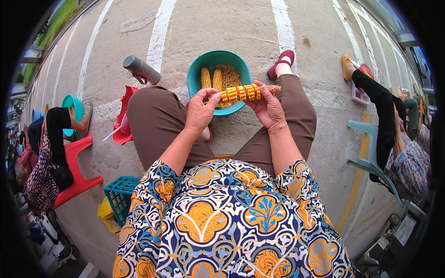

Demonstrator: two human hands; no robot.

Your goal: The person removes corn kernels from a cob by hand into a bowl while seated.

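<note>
An ear of corn (241, 93) lies level between my two hands, above a teal plastic basin (193, 71). My left hand (203, 107) pinches its left end between thumb and fingers. Near the right end, my right hand (267, 107) grips it with the thumb on top. Gaps between the yellow kernels show where rows are stripped, and the bare reddish tip pokes out past my right thumb. Inside the basin, two ears of corn (211, 78) lean side by side next to loose kernels (229, 73). My hands and the held ear hide the basin's lower part.
A grey vacuum flask (142, 69) and a red bag (124, 118) with a white stick are beyond my left knee. A teal crate (121, 194) is at my left hip. Seated people flank me, one on a red stool (78, 166), another on a grey-blue chair (365, 163).
</note>
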